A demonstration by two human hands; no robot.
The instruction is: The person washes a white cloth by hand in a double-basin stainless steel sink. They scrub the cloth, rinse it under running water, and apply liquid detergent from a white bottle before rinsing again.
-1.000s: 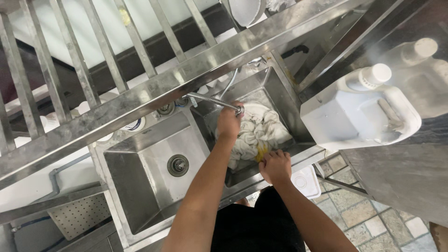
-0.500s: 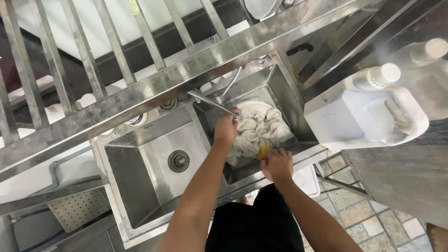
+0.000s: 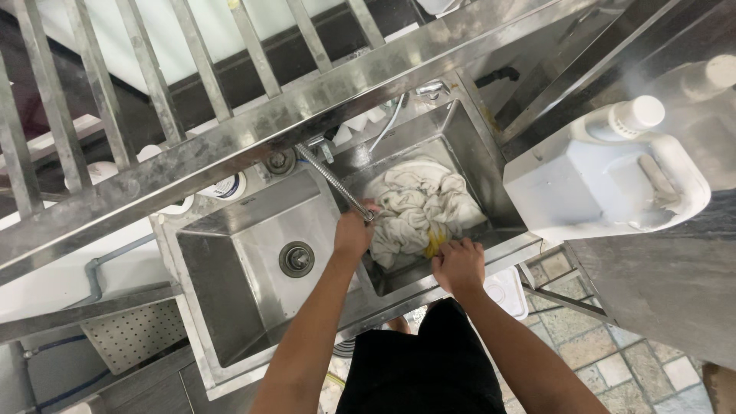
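I am in the rinsing step, I judge; my left hand (image 3: 353,234) has its grip closed around the end of the flexible metal hose (image 3: 331,184), a ribbed shiny tube, over the right basin (image 3: 491,172) of the steel double sink; my right hand (image 3: 458,264) rests on the crumpled white cloth (image 3: 418,207) in that basin, its grip narrow, pinching the wet folds beside something yellow (image 3: 434,241); next I probably need to aim the hose at the cloth.

White cloth (image 3: 418,205) hides the right basin's floor; the jug (image 3: 606,180) behind blurs; both forearms cut off below.
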